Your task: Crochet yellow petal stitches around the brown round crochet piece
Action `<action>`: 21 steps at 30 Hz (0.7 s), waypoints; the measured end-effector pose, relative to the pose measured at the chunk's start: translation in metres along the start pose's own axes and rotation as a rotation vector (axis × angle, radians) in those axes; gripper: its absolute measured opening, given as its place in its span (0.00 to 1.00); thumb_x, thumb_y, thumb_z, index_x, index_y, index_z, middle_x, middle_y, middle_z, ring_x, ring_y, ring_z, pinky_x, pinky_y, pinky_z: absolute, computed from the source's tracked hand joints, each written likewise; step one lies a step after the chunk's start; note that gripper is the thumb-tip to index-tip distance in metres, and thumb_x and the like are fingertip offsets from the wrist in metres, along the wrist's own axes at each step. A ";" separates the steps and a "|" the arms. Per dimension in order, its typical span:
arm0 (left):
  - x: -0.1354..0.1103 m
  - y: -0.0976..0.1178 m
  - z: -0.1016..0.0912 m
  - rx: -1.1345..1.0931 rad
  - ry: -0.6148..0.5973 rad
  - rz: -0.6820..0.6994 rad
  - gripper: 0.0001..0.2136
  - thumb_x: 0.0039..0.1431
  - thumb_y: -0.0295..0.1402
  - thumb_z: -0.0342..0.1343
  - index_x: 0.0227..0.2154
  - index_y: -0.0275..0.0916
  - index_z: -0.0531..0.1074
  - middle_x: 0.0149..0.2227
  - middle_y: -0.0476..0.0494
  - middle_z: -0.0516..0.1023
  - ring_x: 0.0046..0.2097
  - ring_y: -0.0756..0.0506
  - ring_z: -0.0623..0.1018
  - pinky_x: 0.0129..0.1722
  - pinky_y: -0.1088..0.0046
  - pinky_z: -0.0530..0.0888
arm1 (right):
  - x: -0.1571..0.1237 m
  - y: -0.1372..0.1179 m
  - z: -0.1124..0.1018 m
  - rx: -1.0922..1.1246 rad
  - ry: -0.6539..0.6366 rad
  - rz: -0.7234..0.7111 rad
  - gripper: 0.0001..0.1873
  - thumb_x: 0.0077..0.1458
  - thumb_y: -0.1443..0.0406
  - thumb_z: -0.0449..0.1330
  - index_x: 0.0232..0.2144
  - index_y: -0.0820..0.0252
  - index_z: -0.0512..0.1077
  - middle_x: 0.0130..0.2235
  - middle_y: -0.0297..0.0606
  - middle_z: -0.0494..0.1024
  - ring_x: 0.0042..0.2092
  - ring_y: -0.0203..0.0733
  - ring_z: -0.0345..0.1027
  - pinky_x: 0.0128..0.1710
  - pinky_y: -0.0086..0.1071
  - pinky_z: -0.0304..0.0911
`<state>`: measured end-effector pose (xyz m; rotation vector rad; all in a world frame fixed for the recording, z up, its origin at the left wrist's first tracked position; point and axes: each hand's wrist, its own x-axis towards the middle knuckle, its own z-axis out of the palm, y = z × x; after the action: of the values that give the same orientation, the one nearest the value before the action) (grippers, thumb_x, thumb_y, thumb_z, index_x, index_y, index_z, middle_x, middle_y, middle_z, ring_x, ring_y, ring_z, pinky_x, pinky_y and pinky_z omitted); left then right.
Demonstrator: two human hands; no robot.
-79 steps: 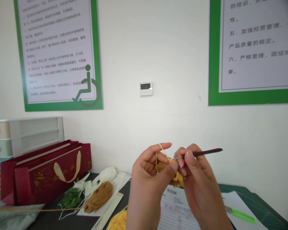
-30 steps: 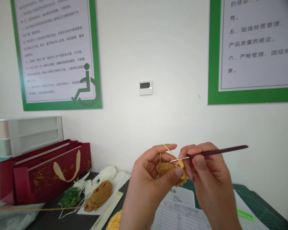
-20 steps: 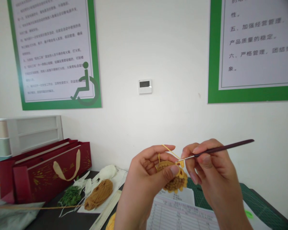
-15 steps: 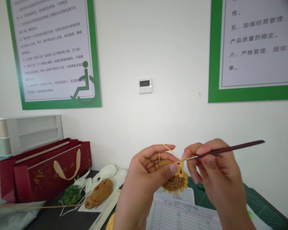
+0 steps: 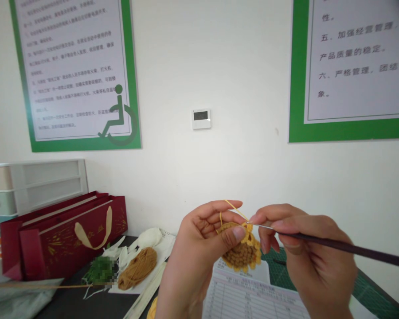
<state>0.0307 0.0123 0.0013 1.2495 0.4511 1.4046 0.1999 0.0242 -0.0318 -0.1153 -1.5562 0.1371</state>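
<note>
Between the thumb and fingers of my left hand [image 5: 208, 239] is a round crochet piece [image 5: 241, 254], brown in the middle with a yellow scalloped edge. A strand of yellow yarn [image 5: 233, 206] runs over my left index finger to the tip of the hook. My right hand [image 5: 314, 252] grips a crochet hook [image 5: 339, 246] with a dark handle and a thin metal shaft. The hook's tip is at the top yellow edge of the piece, and my right index fingertip is close to it. The handle slants down to the right.
On the dark table, a brown yarn skein [image 5: 138, 268] and green yarn [image 5: 101, 270] lie near a red gift bag [image 5: 69, 239]. Printed sheets [image 5: 249, 294] and a green cutting mat [image 5: 372, 290] are beneath my hands. A drawer unit [image 5: 53, 177] stands at the left.
My right hand has turned and moved slightly right and down, so the hook's handle now tilts downward instead of upward. My left hand and the crochet piece have hardly moved.
</note>
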 end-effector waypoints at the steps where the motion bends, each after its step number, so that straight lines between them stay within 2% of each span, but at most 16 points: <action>1: 0.000 0.000 0.000 -0.004 0.002 0.000 0.16 0.47 0.24 0.75 0.41 0.37 0.83 0.32 0.48 0.84 0.33 0.52 0.80 0.36 0.79 0.74 | -0.002 0.000 -0.001 -0.022 -0.019 -0.015 0.13 0.66 0.75 0.55 0.46 0.56 0.73 0.46 0.40 0.80 0.30 0.33 0.74 0.28 0.33 0.69; 5: -0.001 0.001 0.001 -0.012 0.002 0.009 0.15 0.49 0.23 0.73 0.41 0.37 0.83 0.32 0.48 0.84 0.34 0.52 0.80 0.36 0.79 0.74 | -0.007 0.001 -0.003 -0.067 -0.061 -0.029 0.18 0.63 0.78 0.56 0.49 0.56 0.73 0.50 0.43 0.79 0.34 0.36 0.74 0.31 0.36 0.72; 12: -0.002 0.001 0.000 -0.018 -0.005 0.009 0.15 0.49 0.23 0.73 0.41 0.37 0.83 0.33 0.47 0.84 0.34 0.51 0.80 0.36 0.77 0.75 | -0.004 -0.003 0.000 -0.031 -0.003 -0.009 0.12 0.66 0.73 0.56 0.47 0.53 0.74 0.46 0.41 0.81 0.31 0.36 0.74 0.27 0.35 0.71; 21: -0.002 0.001 -0.001 -0.017 -0.004 0.017 0.14 0.50 0.23 0.72 0.41 0.36 0.83 0.33 0.46 0.85 0.35 0.51 0.81 0.37 0.78 0.74 | -0.009 -0.001 -0.005 -0.059 -0.046 -0.021 0.17 0.64 0.75 0.56 0.50 0.53 0.72 0.49 0.42 0.80 0.35 0.38 0.75 0.32 0.37 0.74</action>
<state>0.0292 0.0106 0.0011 1.2452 0.4263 1.4169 0.2052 0.0215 -0.0410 -0.1432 -1.6071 0.0782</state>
